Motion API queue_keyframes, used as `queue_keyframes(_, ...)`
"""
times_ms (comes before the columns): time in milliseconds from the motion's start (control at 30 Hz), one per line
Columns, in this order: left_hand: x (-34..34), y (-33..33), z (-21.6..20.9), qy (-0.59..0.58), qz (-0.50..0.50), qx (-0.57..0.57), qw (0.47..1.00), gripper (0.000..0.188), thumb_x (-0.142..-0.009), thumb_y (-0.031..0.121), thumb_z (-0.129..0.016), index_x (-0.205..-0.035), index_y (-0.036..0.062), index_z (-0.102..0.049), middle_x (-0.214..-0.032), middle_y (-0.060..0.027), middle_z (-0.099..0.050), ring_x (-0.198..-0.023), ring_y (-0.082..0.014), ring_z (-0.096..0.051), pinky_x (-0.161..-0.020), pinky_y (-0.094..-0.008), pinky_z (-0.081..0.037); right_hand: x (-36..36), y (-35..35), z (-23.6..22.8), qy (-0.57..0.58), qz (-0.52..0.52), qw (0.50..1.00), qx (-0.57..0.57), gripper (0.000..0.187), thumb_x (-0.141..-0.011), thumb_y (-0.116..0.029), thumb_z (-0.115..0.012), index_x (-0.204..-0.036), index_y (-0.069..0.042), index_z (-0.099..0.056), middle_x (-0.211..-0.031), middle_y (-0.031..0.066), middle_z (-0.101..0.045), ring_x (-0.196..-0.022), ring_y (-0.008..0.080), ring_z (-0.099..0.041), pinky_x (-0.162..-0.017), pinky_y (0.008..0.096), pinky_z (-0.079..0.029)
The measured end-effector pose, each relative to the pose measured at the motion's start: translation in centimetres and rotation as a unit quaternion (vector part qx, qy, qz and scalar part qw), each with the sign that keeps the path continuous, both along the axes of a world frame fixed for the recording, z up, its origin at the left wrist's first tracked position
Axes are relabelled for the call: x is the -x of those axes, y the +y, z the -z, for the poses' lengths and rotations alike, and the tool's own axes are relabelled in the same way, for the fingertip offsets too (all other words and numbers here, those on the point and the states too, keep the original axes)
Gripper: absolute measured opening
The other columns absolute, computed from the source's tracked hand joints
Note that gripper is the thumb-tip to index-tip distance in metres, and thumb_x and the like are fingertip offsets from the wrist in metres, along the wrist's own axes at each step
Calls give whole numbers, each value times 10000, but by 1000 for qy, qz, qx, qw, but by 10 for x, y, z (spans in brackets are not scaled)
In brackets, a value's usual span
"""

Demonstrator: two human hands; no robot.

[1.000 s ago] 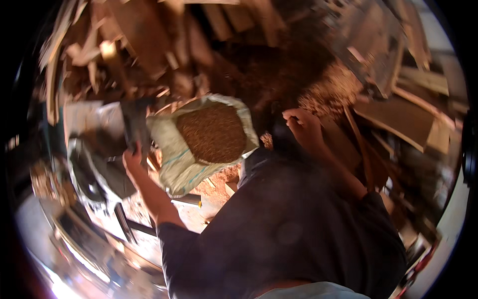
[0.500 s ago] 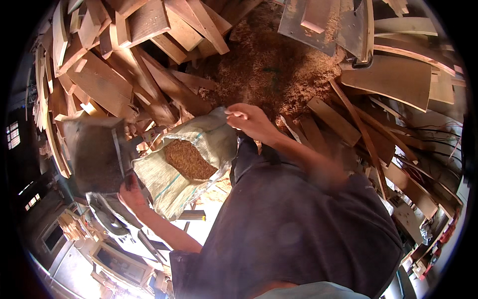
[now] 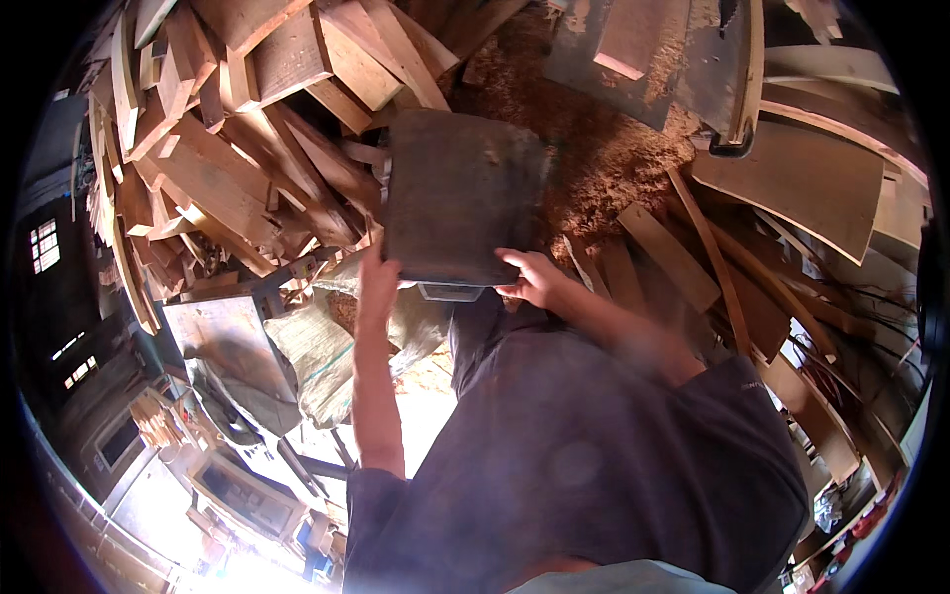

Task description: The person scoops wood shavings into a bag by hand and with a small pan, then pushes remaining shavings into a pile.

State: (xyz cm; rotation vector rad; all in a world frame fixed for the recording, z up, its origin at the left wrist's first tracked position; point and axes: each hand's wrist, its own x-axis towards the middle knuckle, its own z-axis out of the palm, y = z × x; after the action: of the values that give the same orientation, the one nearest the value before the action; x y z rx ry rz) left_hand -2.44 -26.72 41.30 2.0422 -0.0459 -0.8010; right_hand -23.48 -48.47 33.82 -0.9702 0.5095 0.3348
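With both hands I hold a dark, flat, squarish scoop [image 3: 463,193] by its near edge, where a pale grey piece sticks out. My left hand [image 3: 378,275] is closed round the near left corner. My right hand [image 3: 530,276] grips the near right corner. The scoop's far end reaches over the edge of a heap of brown sawdust and shavings [image 3: 604,188]. Below my left forearm stands a pale woven sack [image 3: 315,361], its mouth partly hidden behind the forearm and the scoop.
Stacked wood offcuts [image 3: 287,69] rise at the left and far side. A dark board [image 3: 614,84] with a wood block on it lies beyond the sawdust. Planks [image 3: 673,257] and cables [image 3: 861,297] are at the right. A metal-sided box [image 3: 228,337] stands beside the sack.
The scoop has swung from the left, beyond the sack, to the middle over the sawdust edge. My right hand has let go of the sack's rim and taken hold of the scoop.
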Motion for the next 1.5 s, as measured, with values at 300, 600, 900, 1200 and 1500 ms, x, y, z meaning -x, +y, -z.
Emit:
queue_keyframes(300,66,-90,56,201,-74,44,976,409,-805,12,-458,-1185,-65,-588,-1004,-186,-669,-776,-261,-696,-589,-349,-613,56,-19,10,211,296,912,-190,343,-945,-191,-620,-1243,-57,-516,-1056,142,-599,-975,248,-619,-858,458,-535)
queue_keyframes(600,85,-99,109,287,-29,9,957,330,-854,73,-506,-1159,-51,-539,-944,-161,-644,-680,-233,-668,-567,-348,-571,41,-17,48,330,329,861,-204,248,-954,-285,-548,-1084,-75,-569,-1024,116,-620,-919,286,-610,-825,507,-519)
queue_keyframes(900,9,-176,101,-112,240,-145,953,662,-901,551,-532,-1239,-18,-560,-1230,-279,-584,-1170,-445,-539,-997,-502,-415,26,-36,120,409,367,801,-238,304,-936,-302,-526,-1109,-53,-548,-1022,178,-619,-939,316,-612,-868,549,-490)
queue_keyframes(1200,-74,-353,116,-123,265,118,949,911,-883,687,-524,-1424,-39,-427,-1390,-223,-522,-1298,-347,-494,-1074,-386,-373,70,-101,213,393,476,751,-235,266,-907,-239,-556,-1113,-72,-546,-1170,178,-534,-964,364,-550,-915,601,-471)
queue_keyframes(1500,-91,-459,133,-340,313,34,886,642,-929,402,-588,-1411,15,-414,-1112,-269,-651,-1050,-468,-607,-906,-508,-488,55,-180,410,331,496,782,-183,424,-948,-259,-450,-1244,40,-495,-1066,243,-602,-900,384,-613,-784,536,-559)
